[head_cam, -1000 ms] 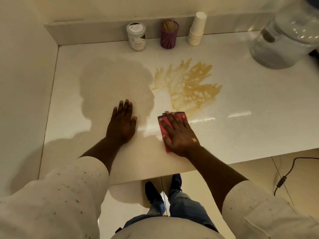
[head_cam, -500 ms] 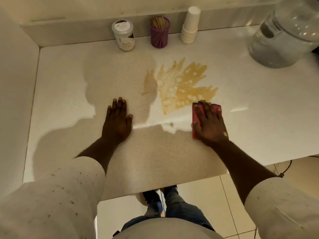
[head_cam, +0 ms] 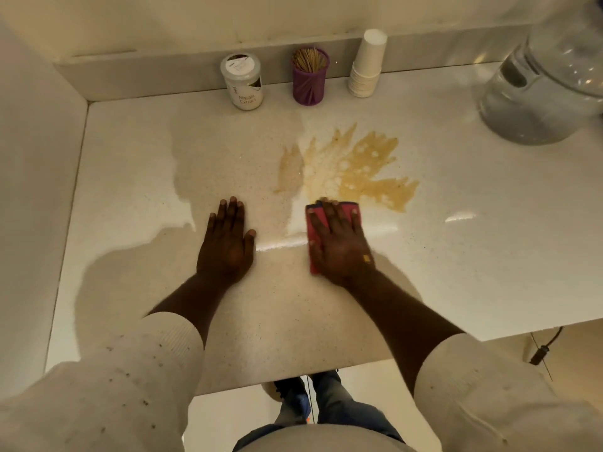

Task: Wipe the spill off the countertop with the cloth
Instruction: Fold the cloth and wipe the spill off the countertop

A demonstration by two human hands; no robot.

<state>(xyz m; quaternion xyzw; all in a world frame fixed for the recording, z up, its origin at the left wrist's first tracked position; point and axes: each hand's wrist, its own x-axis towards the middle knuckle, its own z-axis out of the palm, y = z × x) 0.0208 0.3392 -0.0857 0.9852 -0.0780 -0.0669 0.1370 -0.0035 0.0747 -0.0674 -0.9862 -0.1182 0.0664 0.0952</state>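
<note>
both hands flat: right hand (head_cam: 341, 246) presses cloth (head_cam: 326, 220) at spill (head_cam: 355, 171), left hand (head_cam: 226, 243) empty.

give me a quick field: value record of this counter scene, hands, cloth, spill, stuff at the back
left hand: flat on the countertop, empty
right hand: pressing the red cloth flat
spill: brown, mostly unwiped, just beyond the cloth's far edge
back row: white jar, purple cup of sticks, stack of paper cups
far right: clear water container
</note>
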